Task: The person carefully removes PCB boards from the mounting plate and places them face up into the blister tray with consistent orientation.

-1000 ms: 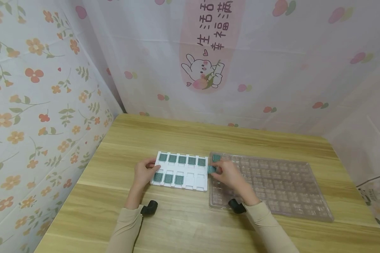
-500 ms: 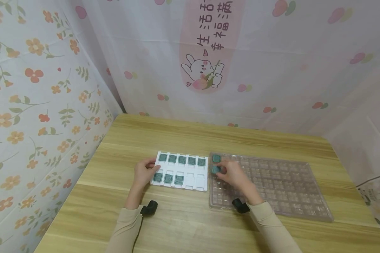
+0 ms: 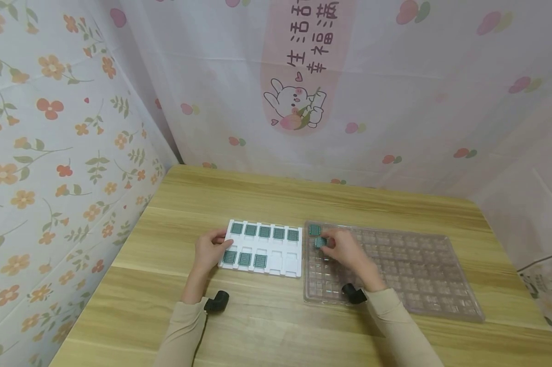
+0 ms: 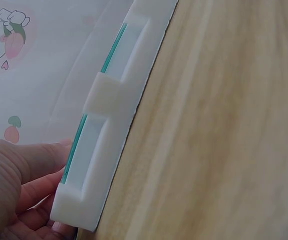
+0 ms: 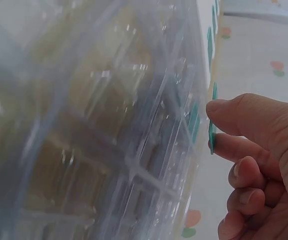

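1. From the white rectangular plastic tray (image 3: 261, 245), the bare left hand (image 3: 210, 251) blocks 9 o'clock.
2. At 3 o'clock, the clear gridded plastic tray (image 3: 418, 275) leaves only a slim gap.
3. Near that tray's 10 o'clock corner, the right hand (image 3: 346, 248), pinching a green square board (image 3: 320, 242), obstructs.
4. Bare wooden tabletop (image 3: 267, 196) opens toward 6 and 12 o'clock, reaching a pale printed cloth curtain (image 3: 221, 102) at 12.

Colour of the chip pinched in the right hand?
Teal-green chip; shows best in the head view.

Wears plain beige long sleeves (image 3: 179, 329), lightly creased. Has black, rounded, elbow-shaped wrist units (image 3: 218, 302), one per arm. Shows thin dark line (image 3: 200, 339) along left sleeve's inner edge.
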A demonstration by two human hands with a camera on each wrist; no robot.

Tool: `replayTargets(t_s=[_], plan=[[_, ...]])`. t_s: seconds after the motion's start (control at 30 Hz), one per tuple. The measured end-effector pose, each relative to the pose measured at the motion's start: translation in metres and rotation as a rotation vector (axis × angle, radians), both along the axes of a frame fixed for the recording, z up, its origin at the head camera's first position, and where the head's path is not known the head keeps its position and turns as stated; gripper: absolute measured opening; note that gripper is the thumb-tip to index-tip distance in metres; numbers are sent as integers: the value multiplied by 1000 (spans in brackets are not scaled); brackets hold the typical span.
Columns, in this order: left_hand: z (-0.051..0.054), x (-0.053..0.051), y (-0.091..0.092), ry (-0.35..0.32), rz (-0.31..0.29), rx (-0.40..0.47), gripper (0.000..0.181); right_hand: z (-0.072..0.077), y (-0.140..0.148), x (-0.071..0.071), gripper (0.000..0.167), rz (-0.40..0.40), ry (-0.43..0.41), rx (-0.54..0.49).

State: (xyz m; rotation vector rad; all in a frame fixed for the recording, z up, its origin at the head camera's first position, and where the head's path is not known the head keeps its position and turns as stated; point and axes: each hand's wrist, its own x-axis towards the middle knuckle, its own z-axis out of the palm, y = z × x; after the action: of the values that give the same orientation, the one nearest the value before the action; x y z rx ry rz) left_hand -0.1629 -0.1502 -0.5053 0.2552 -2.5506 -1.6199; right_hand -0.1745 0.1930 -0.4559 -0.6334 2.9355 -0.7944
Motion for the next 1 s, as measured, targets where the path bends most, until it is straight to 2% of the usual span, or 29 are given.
replayTargets(t_s=[0.43,0.8,1.0], plan=[[-1,1,1,14,7,-7,31,-14,16,-16,29,-32,32,14],[1,2,1,23,2,-5,31,-10,18,-25,33,-79,-7,21],[1,2,1,20,5,4,31,-10,16,-29,31,-89,37,70]])
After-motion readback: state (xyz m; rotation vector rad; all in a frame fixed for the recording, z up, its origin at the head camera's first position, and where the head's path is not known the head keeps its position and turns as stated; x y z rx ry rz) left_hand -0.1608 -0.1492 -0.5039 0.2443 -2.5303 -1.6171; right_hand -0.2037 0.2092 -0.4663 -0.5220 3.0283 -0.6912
